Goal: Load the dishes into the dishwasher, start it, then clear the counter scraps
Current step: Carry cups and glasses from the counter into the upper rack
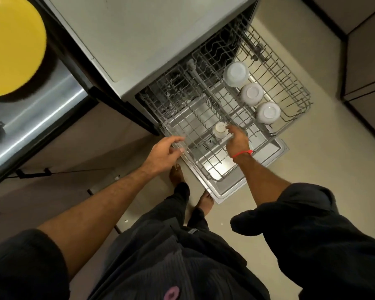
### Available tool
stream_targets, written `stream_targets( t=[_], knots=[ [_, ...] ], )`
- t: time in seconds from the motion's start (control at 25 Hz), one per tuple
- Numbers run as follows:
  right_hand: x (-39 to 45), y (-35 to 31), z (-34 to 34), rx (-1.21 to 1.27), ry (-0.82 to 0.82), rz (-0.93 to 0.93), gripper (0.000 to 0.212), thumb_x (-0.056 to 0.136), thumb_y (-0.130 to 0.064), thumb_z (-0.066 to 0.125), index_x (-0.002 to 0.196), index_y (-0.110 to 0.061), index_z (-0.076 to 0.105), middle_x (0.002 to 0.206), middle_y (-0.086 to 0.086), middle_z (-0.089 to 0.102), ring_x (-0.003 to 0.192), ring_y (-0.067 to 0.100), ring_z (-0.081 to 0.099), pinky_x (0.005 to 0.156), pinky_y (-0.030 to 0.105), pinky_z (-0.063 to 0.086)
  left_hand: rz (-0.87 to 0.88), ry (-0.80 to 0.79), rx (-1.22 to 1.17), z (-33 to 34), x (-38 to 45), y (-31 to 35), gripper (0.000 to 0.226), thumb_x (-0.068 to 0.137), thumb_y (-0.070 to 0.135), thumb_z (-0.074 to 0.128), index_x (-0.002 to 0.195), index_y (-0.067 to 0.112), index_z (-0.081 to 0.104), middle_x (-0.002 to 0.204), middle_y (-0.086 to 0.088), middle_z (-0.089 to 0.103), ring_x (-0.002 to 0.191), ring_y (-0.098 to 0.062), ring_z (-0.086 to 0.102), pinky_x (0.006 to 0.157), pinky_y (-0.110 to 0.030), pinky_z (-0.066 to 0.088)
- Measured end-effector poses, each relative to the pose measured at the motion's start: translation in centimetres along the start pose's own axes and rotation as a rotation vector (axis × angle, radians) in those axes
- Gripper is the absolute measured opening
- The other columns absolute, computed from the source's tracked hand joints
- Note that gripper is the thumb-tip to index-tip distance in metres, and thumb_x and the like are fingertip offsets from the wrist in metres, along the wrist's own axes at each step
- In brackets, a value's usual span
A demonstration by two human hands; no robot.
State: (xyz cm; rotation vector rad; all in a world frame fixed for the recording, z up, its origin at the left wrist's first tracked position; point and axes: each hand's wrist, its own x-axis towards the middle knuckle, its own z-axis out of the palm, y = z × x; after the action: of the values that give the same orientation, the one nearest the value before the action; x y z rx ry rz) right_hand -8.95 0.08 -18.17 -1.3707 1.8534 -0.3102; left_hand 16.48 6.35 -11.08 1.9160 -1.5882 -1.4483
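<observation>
**Ana:** Pale kitchen floor [290, 161], steel dishwasher [152, 40] with its door dropped open, wire rack [290, 118] pulled right out over the door. Which step is this?

**Ben:** Loading, I'd say. Right hand [236, 141] is down in the rack at a small white cup [219, 130], fingertips touching its side. Whether they pinch it or merely touch it, I cannot tell.

**Ana:** And the left hand [164, 153]?

**Ben:** Fingers spread and relaxed, holding nothing, just beside the rack's near corner.

**Ana:** How does the cup look?

**Ben:** Upside down, base up with a faint maker's mark, sitting in the front middle of the rack. Three white bowls [251, 94], also inverted, run in a diagonal row along the far side, well apart from it.

**Ana:** What next?

**Ben:** Probably settling the cup steady between the wires, then fetching more. A yellow plate [11, 44] waits up on the counter [41, 113], so starting the machine looks some way off.
</observation>
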Motion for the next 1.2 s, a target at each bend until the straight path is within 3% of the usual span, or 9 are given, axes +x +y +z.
stream_targets(
  t=[0.12,0.16,0.24,0.32,0.4,0.56,0.8,0.96,1.2],
  knots=[
    [-2.6,-1.3,-0.2,0.132,-0.058,-0.088,0.045,0.085,0.015,0.052,0.125,-0.005,0.061,0.111,0.015,0.065,0.091,0.028,0.062,0.087,0.034,0.053,0.042,0.107,-0.012,0.1,-2.4,0.4,0.046,0.097,0.02,0.066,0.142,0.023,0.055,0.138,0.003,0.054,0.099,-0.011,0.068,0.094,-0.033,0.058],
    [-3.5,-2.1,-0.2,0.185,-0.084,-0.121,0.044,0.086,0.014,0.05,0.124,-0.006,0.061,0.104,0.012,0.065,0.082,0.024,0.06,0.075,0.031,0.053,0.044,0.146,-0.016,0.1,-3.3,0.5,0.048,0.097,0.019,0.066,0.143,0.023,0.053,0.14,0.002,0.053,0.101,-0.011,0.067,0.094,-0.033,0.058],
    [-5.7,-4.0,0.1,0.224,-0.136,-0.205,0.046,0.088,0.013,0.049,0.126,-0.01,0.061,0.1,0.007,0.064,0.076,0.019,0.059,0.067,0.025,0.052,0.034,0.239,-0.026,-0.1,-5.5,0.4,0.051,0.096,0.019,0.067,0.145,0.023,0.051,0.142,0.0,0.05,0.104,-0.012,0.066,0.094,-0.033,0.057],
    [-7.7,-6.4,0.6,0.228,-0.212,-0.287,0.048,0.088,0.012,0.049,0.128,-0.012,0.06,0.099,0.003,0.066,0.076,0.021,0.063,0.066,0.022,0.055,0.02,0.33,-0.046,-0.7,-7.9,0.1,0.054,0.096,0.018,0.067,0.147,0.022,0.049,0.144,-0.002,0.047,0.103,-0.012,0.066,0.093,-0.029,0.056],
    [-9.5,-9.0,1.3,0.244,-0.271,-0.375,0.047,0.087,0.009,0.05,0.127,-0.015,0.06,0.097,0.0,0.07,0.078,0.025,0.067,0.071,0.031,0.058,0.006,0.418,-0.068,-1.7,-10.4,-0.5,0.056,0.096,0.016,0.068,0.148,0.02,0.047,0.146,-0.003,0.045,0.104,-0.014,0.066,0.093,-0.027,0.055],
    [-13.0,-15.4,4.2,0.293,-0.384,-0.508,0.04,0.09,0.008,0.053,0.126,-0.009,0.06,0.096,0.008,0.073,0.064,-0.001,0.063,0.064,0.015,0.051,-0.044,0.616,-0.084,-4.4,-15.5,-3.1,0.057,0.094,0.015,0.071,0.147,0.019,0.048,0.145,-0.004,0.046,0.101,-0.018,0.066,0.09,-0.027,0.056],
    [-19.3,-24.7,10.5,0.287,-0.573,-0.646,0.04,0.089,0.003,0.057,0.121,-0.02,0.061,0.095,0.003,0.073,0.066,0.009,0.065,0.064,0.02,0.053,-0.1,0.885,-0.182,-8.8,-22.0,-8.5,0.057,0.091,0.01,0.073,0.143,0.017,0.051,0.137,-0.005,0.051,0.092,-0.022,0.069,0.093,-0.037,0.058],
    [-23.6,-31.1,16.7,0.262,-0.682,-0.73,0.039,0.089,0.0,0.059,0.116,-0.029,0.061,0.093,-0.001,0.073,0.07,0.014,0.067,0.066,0.034,0.057,-0.14,1.032,-0.301,-13.2,-26.7,-13.4,0.056,0.092,0.011,0.072,0.143,0.018,0.051,0.137,-0.002,0.049,0.096,-0.014,0.069,0.087,-0.018,0.055],
    [-27.7,-41.0,27.0,0.266,-0.782,-0.75,0.039,0.092,0.002,0.058,0.124,-0.019,0.059,0.107,0.006,0.069,0.08,0.017,0.069,0.065,0.031,0.059,-0.172,1.142,-0.335,-23.3,-30.6,-23.4,0.055,0.093,0.017,0.071,0.145,0.02,0.05,0.138,0.003,0.047,0.098,-0.012,0.067,0.085,-0.015,0.052]
  ],
)
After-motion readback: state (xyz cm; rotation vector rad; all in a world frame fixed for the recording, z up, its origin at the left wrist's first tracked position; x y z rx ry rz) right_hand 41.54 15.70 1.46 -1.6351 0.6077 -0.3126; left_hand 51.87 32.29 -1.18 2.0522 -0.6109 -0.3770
